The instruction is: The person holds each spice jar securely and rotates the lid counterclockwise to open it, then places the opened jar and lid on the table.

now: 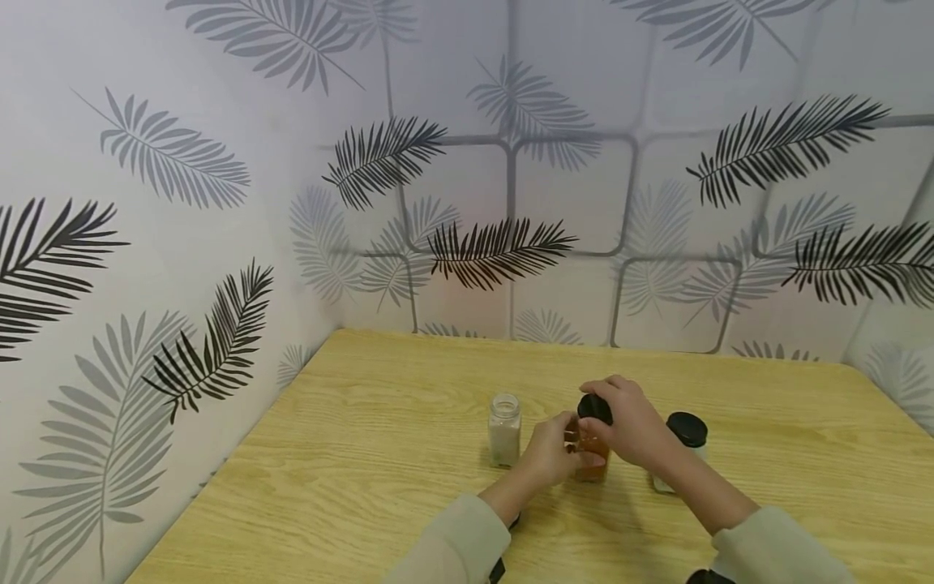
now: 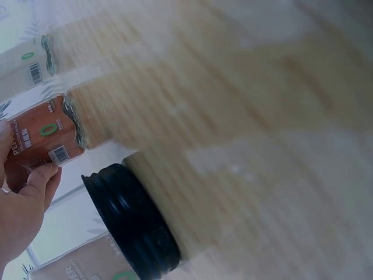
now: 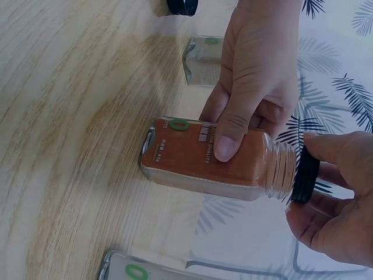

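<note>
Gripping a square clear-glass jar of orange-red powder (image 3: 192,154) with the left hand (image 1: 546,456), laying the thumb across its printed face. Pinching a round black lid (image 3: 305,177) at the jar's mouth between fingers and thumb of the right hand (image 1: 629,420), showing bare neck threads below it. Holding the jar upright on the yellow wood-grain worktop (image 1: 350,454), between an uncapped clear-glass jar of whitish powder (image 1: 504,442) on the left and a black-capped glass jar (image 1: 687,428) on the right. Partly covering that capped jar with the right forearm (image 1: 704,487). Facing a pale leaf-patterned wall (image 1: 467,186).
</note>
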`<state>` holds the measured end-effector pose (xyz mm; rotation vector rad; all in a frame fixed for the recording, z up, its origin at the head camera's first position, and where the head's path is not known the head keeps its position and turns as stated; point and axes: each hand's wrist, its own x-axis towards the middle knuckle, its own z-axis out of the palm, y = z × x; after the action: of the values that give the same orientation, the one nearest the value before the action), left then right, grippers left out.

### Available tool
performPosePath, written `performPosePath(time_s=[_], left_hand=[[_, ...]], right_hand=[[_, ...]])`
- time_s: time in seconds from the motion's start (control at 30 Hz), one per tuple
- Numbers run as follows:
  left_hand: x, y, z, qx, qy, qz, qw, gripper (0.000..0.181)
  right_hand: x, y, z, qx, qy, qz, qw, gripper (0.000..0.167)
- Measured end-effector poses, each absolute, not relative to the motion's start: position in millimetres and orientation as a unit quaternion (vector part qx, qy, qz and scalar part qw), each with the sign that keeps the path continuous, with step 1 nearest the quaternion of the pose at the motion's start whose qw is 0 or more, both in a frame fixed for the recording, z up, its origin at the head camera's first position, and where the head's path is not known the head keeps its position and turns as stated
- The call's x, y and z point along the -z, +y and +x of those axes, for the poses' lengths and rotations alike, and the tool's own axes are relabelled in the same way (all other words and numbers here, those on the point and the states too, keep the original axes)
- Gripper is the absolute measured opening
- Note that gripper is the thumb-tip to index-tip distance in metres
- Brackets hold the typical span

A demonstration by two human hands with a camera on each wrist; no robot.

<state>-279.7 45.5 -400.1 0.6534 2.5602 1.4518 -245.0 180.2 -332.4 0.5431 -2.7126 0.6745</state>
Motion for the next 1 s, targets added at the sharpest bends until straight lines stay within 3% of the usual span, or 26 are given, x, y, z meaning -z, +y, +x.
performPosePath(time_s=[0.23,0.63,1.0], left_hand=[[400,47,-279,-0.482,0.847,0.216,0.063,0.049],[399,45,-280,-0.482,0.843,0.232,0.054,0.03],[397,44,-278,-0.491,0.841,0.218,0.07,0.047]], right_hand=[[335,188,-243,-0.257,-0.933,0.193,0.162,0.045],[341,201,-238,-0.28,-0.923,0.179,0.193,0.041],[345,209,-230,-0.303,-0.92,0.184,0.166,0.038]])
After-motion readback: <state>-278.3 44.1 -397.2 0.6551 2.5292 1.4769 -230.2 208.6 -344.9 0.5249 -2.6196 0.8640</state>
